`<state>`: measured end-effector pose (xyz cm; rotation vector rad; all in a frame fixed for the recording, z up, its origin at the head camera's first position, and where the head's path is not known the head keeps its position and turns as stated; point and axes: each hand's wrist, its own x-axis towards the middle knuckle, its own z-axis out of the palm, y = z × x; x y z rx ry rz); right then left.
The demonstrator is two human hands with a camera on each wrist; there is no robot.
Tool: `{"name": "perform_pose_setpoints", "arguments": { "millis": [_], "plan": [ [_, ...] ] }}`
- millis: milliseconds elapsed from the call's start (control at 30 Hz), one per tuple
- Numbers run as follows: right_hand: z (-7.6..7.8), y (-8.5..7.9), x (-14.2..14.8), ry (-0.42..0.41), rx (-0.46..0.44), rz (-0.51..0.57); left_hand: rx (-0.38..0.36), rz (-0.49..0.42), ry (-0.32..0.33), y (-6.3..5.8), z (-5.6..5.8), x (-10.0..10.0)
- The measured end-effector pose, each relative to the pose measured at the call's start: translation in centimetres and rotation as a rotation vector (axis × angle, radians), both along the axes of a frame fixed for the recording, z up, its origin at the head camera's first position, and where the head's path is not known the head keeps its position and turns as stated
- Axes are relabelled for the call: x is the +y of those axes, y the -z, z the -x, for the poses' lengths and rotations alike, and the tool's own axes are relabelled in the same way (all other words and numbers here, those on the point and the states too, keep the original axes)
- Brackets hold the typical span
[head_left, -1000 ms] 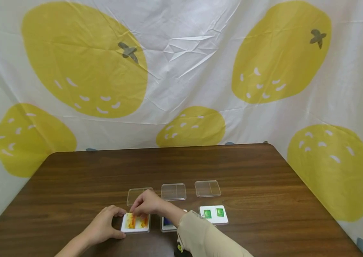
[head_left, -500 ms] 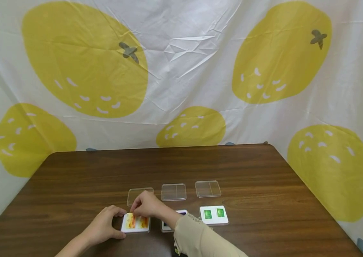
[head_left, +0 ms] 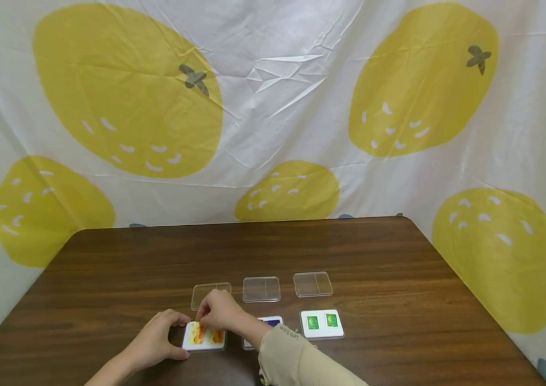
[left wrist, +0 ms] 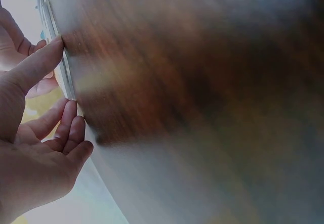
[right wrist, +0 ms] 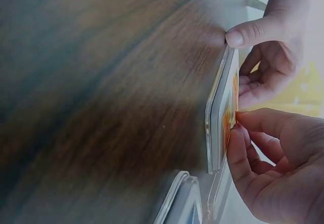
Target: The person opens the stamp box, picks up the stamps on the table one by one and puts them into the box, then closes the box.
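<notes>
A flat clear-rimmed case [head_left: 204,347] with a white insert lies on the table, bearing two orange-yellow pictures [head_left: 198,335]. My left hand [head_left: 154,339] grips its left side, thumb at the near corner and fingers at the far one. In the left wrist view, the left hand's fingertips [left wrist: 71,110] touch the case's thin edge [left wrist: 67,75]. My right hand [head_left: 221,311] reaches over the case's far side. In the right wrist view, the right thumb and forefinger [right wrist: 255,120] pinch at a thin orange-printed piece [right wrist: 228,123] on its face. Its exact shape is hidden.
Three clear lids [head_left: 260,289] lie in a row behind. A case with dark blue print [head_left: 271,321] sits partly under the right forearm. Farther right is a case with two green pictures [head_left: 322,332]. A lemon-printed cloth [head_left: 282,134] hangs behind the brown table [head_left: 374,252].
My right forearm and sleeve have shifted slightly left, showing more of the dark blue print. The left hand holds its place at the case.
</notes>
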<state>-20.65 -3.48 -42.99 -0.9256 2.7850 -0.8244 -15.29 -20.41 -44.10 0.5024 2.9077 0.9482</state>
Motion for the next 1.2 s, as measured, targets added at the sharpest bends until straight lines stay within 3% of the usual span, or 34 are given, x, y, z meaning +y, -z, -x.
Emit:
{"name": "perform_pose_setpoints", "arguments": {
  "millis": [267, 433, 600, 733, 867, 1067, 1200],
  "plan": [
    [0.4, -0.4, 0.6, -0.014, -0.004, 0.033, -0.012, -0.008, 0.000, 0.1, -0.1, 0.1],
    [1.6, -0.9, 1.9, -0.020, -0.069, 0.170, -0.043, -0.008, -0.013, 0.0, -0.1, 0.1],
    [3.2, -1.1, 3.5, 0.010, -0.124, 0.305, -0.004, 0.005, -0.009, 0.1, -0.1, 0.1],
    [4.0, -1.0, 4.4, 0.029, -0.152, 0.339, 0.014, 0.009, -0.010, 0.1, -0.1, 0.1],
    [4.4, -0.5, 4.7, 0.013, -0.149, 0.293, 0.017, 0.012, -0.007, 0.2, -0.1, 0.0],
    [4.8, 0.0, 4.4, -0.060, 0.006, 0.070, 0.022, 0.019, 0.007, 0.2, 0.0, 0.0],
    [4.9, 0.0, 4.1, -0.082, 0.043, -0.019, 0.018, 0.018, 0.009, 0.2, 0.0, 0.0]
  ]
}}
